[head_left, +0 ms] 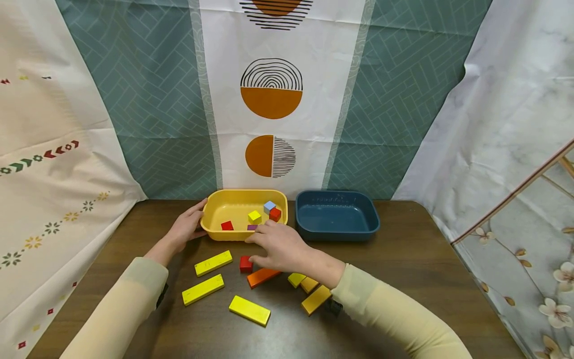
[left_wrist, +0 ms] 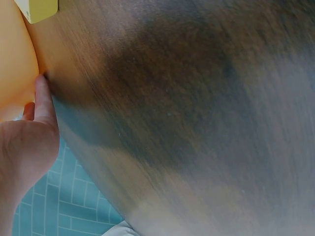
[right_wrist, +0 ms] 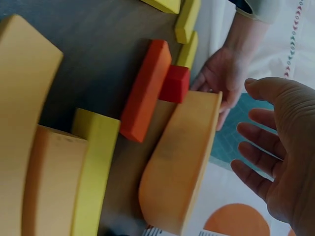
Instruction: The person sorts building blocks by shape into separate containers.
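Right hand (head_left: 280, 248) hovers, loosely spread, near a yellow tray (head_left: 237, 205) on the wood-grained table (head_left: 202, 331), patterned cloth (head_left: 314, 114) behind.

- Your head camera looked forward and down from above the near side of the table (head_left: 188, 339), farthest back, taking in your left hand (head_left: 184, 230) and right hand (head_left: 280, 247).
- Your left wrist camera faced the table from close by, turned so the cloth backdrop (head_left: 161, 99) lay toward the bottom.
- Your right wrist camera, close and rolled sideways, looked across the blocks (right_wrist: 146, 93) toward your left hand.
- All three views shared your left hand and the yellow tray (head_left: 233, 236).
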`<move>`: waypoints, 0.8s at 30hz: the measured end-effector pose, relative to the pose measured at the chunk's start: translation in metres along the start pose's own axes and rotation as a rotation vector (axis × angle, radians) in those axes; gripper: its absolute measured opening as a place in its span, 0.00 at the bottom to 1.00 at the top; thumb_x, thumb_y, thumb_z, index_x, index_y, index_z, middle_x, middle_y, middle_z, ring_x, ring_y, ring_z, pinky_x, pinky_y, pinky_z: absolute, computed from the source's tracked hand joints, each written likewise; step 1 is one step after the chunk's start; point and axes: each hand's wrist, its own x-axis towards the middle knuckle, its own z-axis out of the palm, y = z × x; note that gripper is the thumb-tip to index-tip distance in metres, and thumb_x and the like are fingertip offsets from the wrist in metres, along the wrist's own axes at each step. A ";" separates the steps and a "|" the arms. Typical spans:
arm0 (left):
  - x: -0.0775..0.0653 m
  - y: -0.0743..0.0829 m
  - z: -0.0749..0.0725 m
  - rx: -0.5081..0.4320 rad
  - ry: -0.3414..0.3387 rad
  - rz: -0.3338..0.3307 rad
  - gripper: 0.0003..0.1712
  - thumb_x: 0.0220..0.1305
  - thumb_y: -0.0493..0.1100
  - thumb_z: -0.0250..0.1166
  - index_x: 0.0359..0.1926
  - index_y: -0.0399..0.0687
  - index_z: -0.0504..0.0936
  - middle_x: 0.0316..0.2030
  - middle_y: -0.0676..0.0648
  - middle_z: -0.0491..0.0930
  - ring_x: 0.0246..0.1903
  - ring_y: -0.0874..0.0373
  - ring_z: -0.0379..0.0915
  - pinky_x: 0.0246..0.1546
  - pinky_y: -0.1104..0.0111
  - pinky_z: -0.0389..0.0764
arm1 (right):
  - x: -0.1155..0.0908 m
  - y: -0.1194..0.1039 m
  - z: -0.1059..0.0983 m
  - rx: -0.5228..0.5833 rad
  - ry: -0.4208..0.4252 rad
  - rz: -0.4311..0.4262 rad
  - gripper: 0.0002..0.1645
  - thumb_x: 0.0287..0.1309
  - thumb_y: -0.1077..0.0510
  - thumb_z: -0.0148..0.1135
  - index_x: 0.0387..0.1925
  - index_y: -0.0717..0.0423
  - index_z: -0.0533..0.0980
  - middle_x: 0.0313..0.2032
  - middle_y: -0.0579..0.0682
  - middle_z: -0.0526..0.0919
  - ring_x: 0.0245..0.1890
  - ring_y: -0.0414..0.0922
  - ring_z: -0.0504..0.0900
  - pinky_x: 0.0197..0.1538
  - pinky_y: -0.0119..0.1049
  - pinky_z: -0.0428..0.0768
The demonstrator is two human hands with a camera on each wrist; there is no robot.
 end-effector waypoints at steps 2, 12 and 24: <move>0.000 0.000 0.000 0.000 -0.003 0.002 0.34 0.81 0.46 0.41 0.83 0.62 0.46 0.81 0.41 0.45 0.70 0.36 0.61 0.62 0.46 0.72 | -0.001 -0.001 0.004 -0.001 -0.018 0.008 0.28 0.62 0.38 0.68 0.58 0.46 0.83 0.51 0.41 0.84 0.48 0.41 0.76 0.45 0.30 0.78; 0.000 0.000 0.000 0.007 -0.005 0.006 0.34 0.81 0.46 0.41 0.83 0.61 0.46 0.81 0.41 0.45 0.70 0.36 0.61 0.63 0.46 0.72 | -0.003 -0.004 0.018 0.004 -0.072 0.032 0.25 0.61 0.39 0.69 0.56 0.45 0.84 0.47 0.40 0.84 0.45 0.39 0.77 0.43 0.29 0.77; 0.000 0.000 0.000 0.012 0.003 0.009 0.34 0.81 0.46 0.42 0.83 0.59 0.46 0.80 0.41 0.46 0.69 0.35 0.62 0.62 0.46 0.72 | 0.002 -0.008 0.033 -0.026 -0.137 0.096 0.25 0.60 0.38 0.70 0.54 0.45 0.85 0.42 0.40 0.82 0.43 0.40 0.74 0.39 0.30 0.75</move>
